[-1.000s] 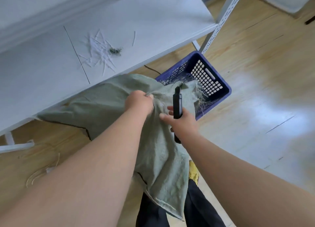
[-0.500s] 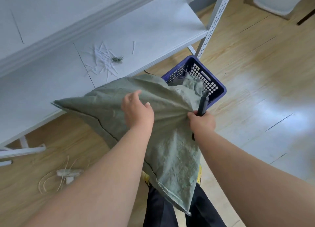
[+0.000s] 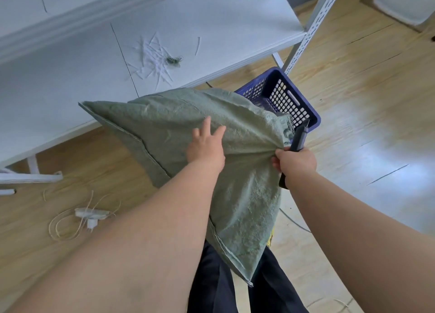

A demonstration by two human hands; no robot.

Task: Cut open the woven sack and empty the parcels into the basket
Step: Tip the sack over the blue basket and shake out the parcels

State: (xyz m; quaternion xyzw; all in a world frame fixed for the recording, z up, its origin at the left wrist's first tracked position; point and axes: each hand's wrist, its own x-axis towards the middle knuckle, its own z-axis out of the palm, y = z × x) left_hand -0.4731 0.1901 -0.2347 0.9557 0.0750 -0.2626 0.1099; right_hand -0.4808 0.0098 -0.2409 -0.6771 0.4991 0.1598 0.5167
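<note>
A grey-green woven sack [image 3: 179, 122] is lifted in front of me, its frayed cut mouth hanging over the blue plastic basket [image 3: 299, 101] on the floor. My left hand [image 3: 206, 145] lies on the sack's upper side with fingers spread and straight. My right hand [image 3: 294, 162] pinches a bunch of sack fabric near the mouth and also holds a black utility knife [image 3: 299, 138], whose tip points toward the basket. No parcels show; the sack hides most of the basket's inside.
A white shelf [image 3: 211, 30] with scattered white fibre strips [image 3: 153, 58] runs behind the sack; its perforated upright [image 3: 313, 25] stands beside the basket. A white power strip with cord [image 3: 90, 215] lies on the wooden floor at left. My dark trousers [image 3: 235, 284] are below.
The sack has been raised and tipped mouth-first toward the basket. My left hand let go of the bunched fabric and now lies flat on the sack; my right hand shifted right, gripping the fabric.
</note>
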